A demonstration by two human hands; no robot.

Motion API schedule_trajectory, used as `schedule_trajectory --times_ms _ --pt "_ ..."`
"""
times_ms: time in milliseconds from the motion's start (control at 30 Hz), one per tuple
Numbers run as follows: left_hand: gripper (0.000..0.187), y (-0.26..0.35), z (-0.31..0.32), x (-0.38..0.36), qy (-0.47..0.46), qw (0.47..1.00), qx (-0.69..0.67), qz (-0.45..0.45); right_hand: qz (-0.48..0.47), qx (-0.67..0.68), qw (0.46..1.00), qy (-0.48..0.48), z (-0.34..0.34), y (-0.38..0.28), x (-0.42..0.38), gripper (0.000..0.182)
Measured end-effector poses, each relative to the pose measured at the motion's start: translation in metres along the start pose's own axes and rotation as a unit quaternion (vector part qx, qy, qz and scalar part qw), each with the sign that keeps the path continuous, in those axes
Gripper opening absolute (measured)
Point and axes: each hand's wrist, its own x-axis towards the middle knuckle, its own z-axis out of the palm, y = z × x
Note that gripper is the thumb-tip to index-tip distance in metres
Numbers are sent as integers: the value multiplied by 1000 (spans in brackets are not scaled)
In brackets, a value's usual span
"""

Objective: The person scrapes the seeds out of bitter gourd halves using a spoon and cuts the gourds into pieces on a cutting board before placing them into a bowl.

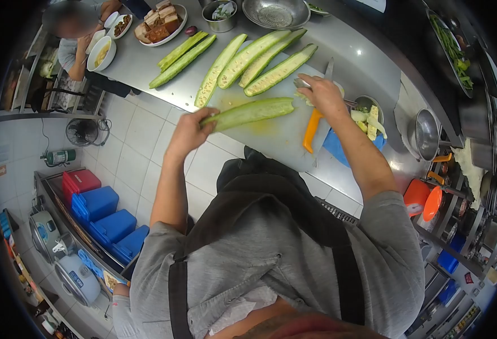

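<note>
Blue crates (108, 220) under shelf (red one (80, 181) beside), floor fan (81, 132).

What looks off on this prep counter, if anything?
Nothing spilled or damaged. One oddity: the orange-handled knife lies loose on the cutting board under the right hand. The left hand holds a cucumber half by its end; the other halves lie in tidy rows.

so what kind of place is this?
Most likely a commercial kitchen. A long stainless steel counter holds a cutting board and halved cucumbers, with metal bowls beside them and stacked blue storage boxes on the tiled floor.
</note>
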Motion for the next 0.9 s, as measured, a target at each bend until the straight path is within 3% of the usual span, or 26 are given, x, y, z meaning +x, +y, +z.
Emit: schedule_trajectory --times_ms 67,100,167,233,267,300,333,367,400,433,500,533,633,700,733,800,833,900 --pt "20 35 -17 19 46 991 -19 127 -46 -63 997 -1 -3 -27 1 57" --pt "19 58 -20 34 63 982 -4 178 -49 -65 997 2 -5 -44 -3 57" --pt "30 96 -14 62 97 961 0 258 -83 -44 995 -14 -10 -73 -12 70" --pt "32 119 9 86 112 952 -78 276 -86 0 996 35 -5 -69 -9 66" --pt "32 126 24 99 117 951 -78 276 -6 99 995 31 -7 -61 -8 60" --pt "34 128 44 112 122 929 -247 245 75 197 977 28 -7 -53 -8 53" --pt "37 122 61 118 121 880 -409 207 74 195 978 28 -3 -42 -9 53" --pt "37 102 77 118 120 880 -410 209 116 294 948 45 2 -30 -11 47" --pt "41 76 95 118 76 950 -231 197 157 390 905 63 6 -22 -13 42" --pt "47 56 107 118 29 983 -42 178 159 390 905 66 9 -18 -15 42" --pt "57 38 116 110 -228 970 -40 69 292 495 817 38 14 -12 -19 40" --pt "57 31 122 99 -234 969 -40 68 297 497 815 38 19 -9 -22 40" --pt "52 3 126 71 -178 972 -151 2 303 472 827 37 37 4 -34 41" --pt "49 -27 113 54 -164 981 -106 -14 290 315 904 -7 44 32 -45 42" --pt "49 -39 104 47 -164 980 -108 -22 290 317 903 -15 43 42 -47 42" --pt "46 -59 90 36 -220 968 -100 -75 229 128 963 -53 46 53 -48 41" --pt "46 -62 88 35 -219 966 -104 -87 227 130 963 -65 44 39 -40 41" --pt "43 -62 86 36 -219 971 47 -85 131 78 982 -114 46 0 -21 43"
